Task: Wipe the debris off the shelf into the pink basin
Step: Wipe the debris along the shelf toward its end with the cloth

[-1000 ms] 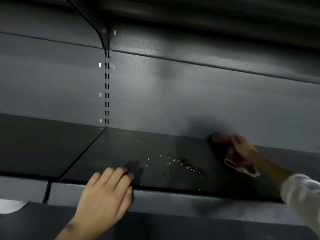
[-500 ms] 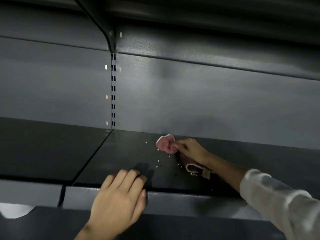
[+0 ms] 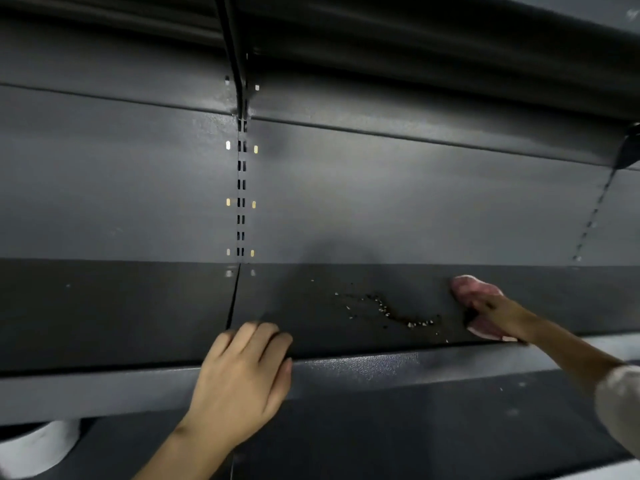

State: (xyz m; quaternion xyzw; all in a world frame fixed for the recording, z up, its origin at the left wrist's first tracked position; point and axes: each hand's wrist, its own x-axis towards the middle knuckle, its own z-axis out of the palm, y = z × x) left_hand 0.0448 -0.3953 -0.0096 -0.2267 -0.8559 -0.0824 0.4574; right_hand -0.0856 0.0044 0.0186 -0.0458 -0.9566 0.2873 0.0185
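Debris (image 3: pixel 388 311) lies scattered mid-shelf (image 3: pixel 294 306). Right of the debris, right hand (image 3: pixel 498 315) presses a gripped pink cloth (image 3: pixel 472 289). Left of it, left hand (image 3: pixel 242 379) rests flat, fingers loose, on shelf's front lip.

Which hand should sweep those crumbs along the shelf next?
Probably the right hand: it holds the pink cloth beside the crumbs. The left hand rests, clothless, on the shelf edge.

The dark shelf (image 3: pixel 138 306) lies bare at left and centre of frame, while crumbs (image 3: pixel 388 311) sit right of centre, with a pink cloth (image 3: pixel 476 289) and the right hand (image 3: pixel 498 315) blocking the far right.
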